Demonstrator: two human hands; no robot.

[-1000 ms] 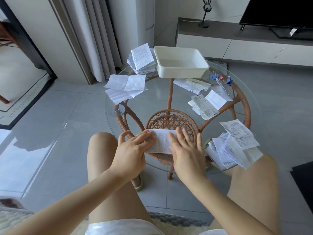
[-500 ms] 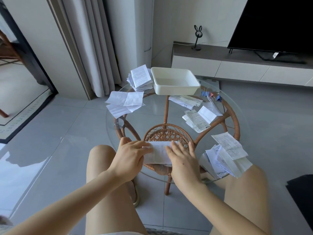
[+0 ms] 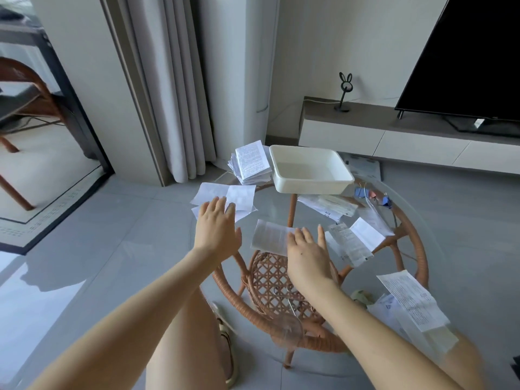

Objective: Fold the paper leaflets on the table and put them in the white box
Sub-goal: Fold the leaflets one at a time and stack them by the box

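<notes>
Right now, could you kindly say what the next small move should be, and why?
Probably move the folded printed paper leaflet at the right hand forward into the white rectangular plastic box: the leaflet looks folded, and the box, empty, stands just beyond it.

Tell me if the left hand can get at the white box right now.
Probably yes: the left hand is open and empty, with only flat sheets between it and the white box.

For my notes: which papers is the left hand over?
The spread white sheets, leftmost on the table; the left hand overlaps their near edge.
</notes>
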